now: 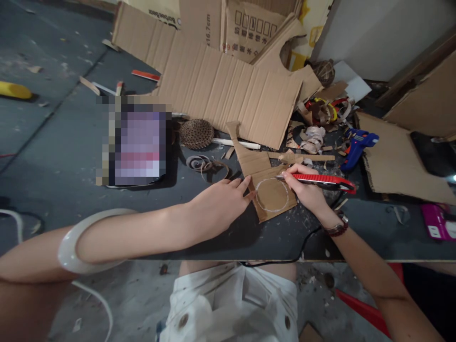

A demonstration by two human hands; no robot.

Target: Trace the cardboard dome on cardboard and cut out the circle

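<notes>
My right hand [305, 189] grips a red utility knife [320, 180], its tip over a white-drawn circle [271, 195] on a flat cardboard piece [265, 183]. The knife's tip sits near the circle's upper right edge. My left hand [221, 200] lies flat with its fingers spread, the fingertips at the cardboard's left edge. A white bangle [80, 242] circles my left forearm, and a dark wristwatch [337, 226] sits on my right wrist.
The dark worktable's front edge [249, 260] runs below my arms. Behind lie a large corrugated cardboard sheet [228, 85], a coiled cardboard disc [196, 134], a blurred tablet [138, 147], a blue hot glue gun [358, 148] and several cardboard scraps [313, 140].
</notes>
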